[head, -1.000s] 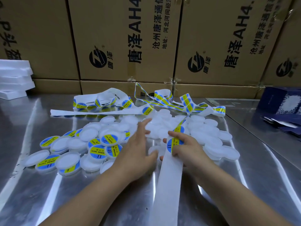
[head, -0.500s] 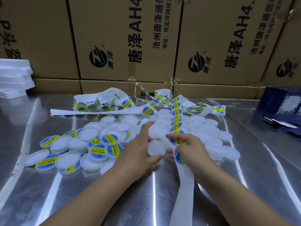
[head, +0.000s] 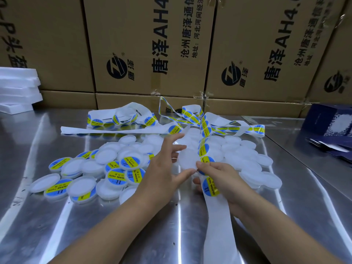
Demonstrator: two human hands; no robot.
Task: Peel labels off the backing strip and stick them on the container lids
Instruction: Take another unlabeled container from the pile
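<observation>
Holding a plain white lid [head: 187, 159] just above the heap, the left hand [head: 165, 168] grips it with the thumb at the near rim and the fingers curled over the far rim. The lid's top face is bare and tilted toward the camera.

The right hand [head: 222, 178] pinches the backing strip [head: 219, 225] just beside that lid, its index fingertip touching the lid's right edge. Whether a label is lifted from the strip under the fingers cannot be told. One round blue-and-yellow label [head: 210, 186], printed "SOLDERING PASTE", sits on the strip below the fingers. Further labels [head: 204, 149] follow along the strip beyond the hand. The strip runs from the near edge of the bench [head: 57, 216] through the right hand, then back across the lids into a loose tangle [head: 190, 113] at the rear.

Labelled lids [head: 122, 174] lie overlapping to the left of the hands. Unlabelled lids [head: 247, 159] lie heaped to the right and behind.

Printed cardboard cartons [head: 148, 44] stand along the back of the bench. A stack of white foam trays [head: 17, 88] sits at far left, and a dark blue box [head: 331, 121] at far right.
</observation>
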